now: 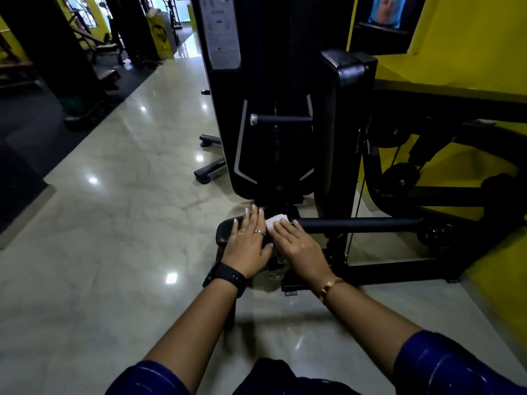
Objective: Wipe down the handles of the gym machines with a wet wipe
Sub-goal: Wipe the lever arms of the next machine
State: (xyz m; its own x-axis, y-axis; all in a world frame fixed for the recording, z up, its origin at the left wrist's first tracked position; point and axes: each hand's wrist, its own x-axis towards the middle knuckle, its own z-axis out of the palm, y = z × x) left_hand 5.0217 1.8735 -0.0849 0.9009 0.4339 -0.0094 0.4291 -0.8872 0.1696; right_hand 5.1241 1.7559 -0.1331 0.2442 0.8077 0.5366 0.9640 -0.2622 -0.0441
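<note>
Fingers (285, 230) of the right hand (299, 246) are stretched out pretty much straight, pressing down on the wet wipe (276, 218) rather than curling round it. The left hand (246, 243) is the same deal: flat and relaxed, palm resting on the black pad (225, 230) just beside the wipe, gripping nothing. The wipe is a small folded white square sitting right where that pad meets the long handle bar (359, 225), between the two hands and partly under the right fingertips. Progress-wise I'd say it's early on this machine (271, 172): the wipe is at the near end of the bar, and the whole length running off to the right looks like it's yet to be covered, though honestly you can't tell wet from dry on it. Then there's the short upper handle (281, 118) higher up, plus other equipment down the room, so plenty left by my guess. Materials: the bar looks like matte black foam or rubber, round and a bit grippy. The pad is smooth and vinyl-ish with rounded corners, and the upper handle has a shiny metal end cap. Floor (128, 209) is glossy pale marble-look tile with light glare, wall (470, 38) is bright yellow. Black watch (228, 276) on the left wrist, thin gold bracelet (330, 285) on the right.
</note>
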